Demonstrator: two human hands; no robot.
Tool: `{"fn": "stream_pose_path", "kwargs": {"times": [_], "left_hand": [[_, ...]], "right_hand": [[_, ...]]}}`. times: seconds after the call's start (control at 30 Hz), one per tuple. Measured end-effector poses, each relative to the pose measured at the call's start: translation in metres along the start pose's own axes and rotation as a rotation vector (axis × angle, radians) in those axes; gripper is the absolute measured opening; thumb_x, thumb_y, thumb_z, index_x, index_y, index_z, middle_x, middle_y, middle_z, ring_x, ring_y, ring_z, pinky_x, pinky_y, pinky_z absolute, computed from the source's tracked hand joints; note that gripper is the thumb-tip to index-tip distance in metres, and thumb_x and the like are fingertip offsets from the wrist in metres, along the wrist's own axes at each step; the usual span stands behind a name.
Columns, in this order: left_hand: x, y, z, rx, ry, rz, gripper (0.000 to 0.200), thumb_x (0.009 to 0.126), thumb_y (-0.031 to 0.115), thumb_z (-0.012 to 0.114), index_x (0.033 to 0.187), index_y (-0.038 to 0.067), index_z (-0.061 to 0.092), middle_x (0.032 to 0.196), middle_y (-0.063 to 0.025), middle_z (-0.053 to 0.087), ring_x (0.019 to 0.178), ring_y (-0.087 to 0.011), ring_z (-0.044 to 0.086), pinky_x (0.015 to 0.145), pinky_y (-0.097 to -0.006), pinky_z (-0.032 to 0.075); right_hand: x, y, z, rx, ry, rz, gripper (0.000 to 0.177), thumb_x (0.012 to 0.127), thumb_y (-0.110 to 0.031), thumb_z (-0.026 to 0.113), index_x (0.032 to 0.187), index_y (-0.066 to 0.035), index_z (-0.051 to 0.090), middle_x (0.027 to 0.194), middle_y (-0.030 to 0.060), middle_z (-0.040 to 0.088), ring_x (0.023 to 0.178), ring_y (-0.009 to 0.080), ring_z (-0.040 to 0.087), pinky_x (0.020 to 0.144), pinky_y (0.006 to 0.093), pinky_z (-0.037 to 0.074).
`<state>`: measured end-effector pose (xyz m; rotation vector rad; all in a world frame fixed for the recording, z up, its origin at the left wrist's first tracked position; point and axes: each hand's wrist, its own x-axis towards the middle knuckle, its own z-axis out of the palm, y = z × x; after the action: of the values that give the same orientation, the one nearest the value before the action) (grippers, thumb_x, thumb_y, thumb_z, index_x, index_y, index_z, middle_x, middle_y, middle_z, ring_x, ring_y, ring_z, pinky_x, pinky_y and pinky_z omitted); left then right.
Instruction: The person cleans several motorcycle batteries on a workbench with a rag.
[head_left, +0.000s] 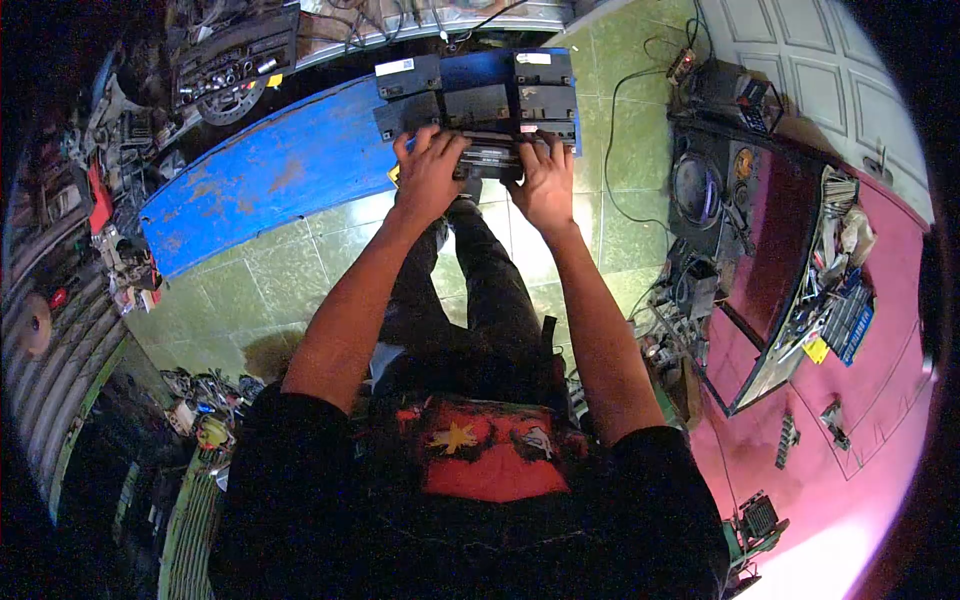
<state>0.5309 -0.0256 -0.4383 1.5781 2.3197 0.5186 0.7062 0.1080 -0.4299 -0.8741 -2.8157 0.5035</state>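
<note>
In the head view, a black block (490, 158) is gripped between the left hand (430, 172) and the right hand (546, 185) at the near side of the blue bench (270, 180), toward its right end; black cases (478, 103) are set just beyond it.

Glare whitens the tiled floor (538, 250) and lower right; edges bow, and the left lies dim.
</note>
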Motion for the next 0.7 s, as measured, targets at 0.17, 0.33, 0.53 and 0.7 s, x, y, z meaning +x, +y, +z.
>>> {"fn": "stream_pose_path", "kwargs": {"times": [0.17, 0.33, 0.53, 0.7], "left_hand": [[-0.008, 0.007, -0.038, -0.09, 0.051, 0.11, 0.062, 0.066, 0.022, 0.09, 0.124, 0.017, 0.069, 0.133, -0.0056, 0.066, 0.142, -0.0276, 0.046, 0.118, -0.0568, 0.022], [-0.022, 0.021, -0.088, -0.189, 0.082, 0.115, 0.06, 0.066, 0.018, 0.089, 0.122, 0.015, 0.069, 0.13, -0.0055, 0.069, 0.14, -0.0267, 0.049, 0.118, -0.0544, 0.022], [-0.049, 0.04, -0.161, -0.251, 0.053, 0.108, 0.066, 0.064, 0.019, 0.089, 0.127, 0.015, 0.069, 0.13, -0.0051, 0.071, 0.136, -0.0271, 0.051, 0.115, -0.0522, 0.022], [-0.079, 0.056, -0.227, -0.221, 0.118, 0.109, 0.07, 0.06, 0.02, 0.09, 0.127, 0.016, 0.071, 0.126, -0.0027, 0.073, 0.131, -0.0253, 0.054, 0.112, -0.0513, 0.025]], "right_hand": [[-0.011, -0.016, -0.031, 0.141, 0.021, 0.055, 0.062, 0.068, -0.016, 0.088, 0.124, -0.007, 0.063, 0.123, 0.014, 0.068, 0.13, 0.0413, 0.05, 0.104, 0.053, 0.039], [-0.013, -0.042, -0.083, 0.199, -0.006, 0.037, 0.062, 0.067, -0.015, 0.089, 0.124, -0.01, 0.064, 0.122, 0.0107, 0.069, 0.129, 0.0419, 0.048, 0.105, 0.054, 0.035], [-0.022, -0.078, -0.143, 0.273, -0.023, -0.028, 0.072, 0.061, -0.012, 0.087, 0.128, -0.003, 0.061, 0.126, 0.015, 0.065, 0.132, 0.0424, 0.046, 0.11, 0.0558, 0.031], [-0.024, -0.114, -0.196, 0.311, 0.006, -0.096, 0.072, 0.06, -0.013, 0.087, 0.128, -0.005, 0.063, 0.128, 0.0114, 0.066, 0.133, 0.0398, 0.046, 0.111, 0.0546, 0.027]]}}
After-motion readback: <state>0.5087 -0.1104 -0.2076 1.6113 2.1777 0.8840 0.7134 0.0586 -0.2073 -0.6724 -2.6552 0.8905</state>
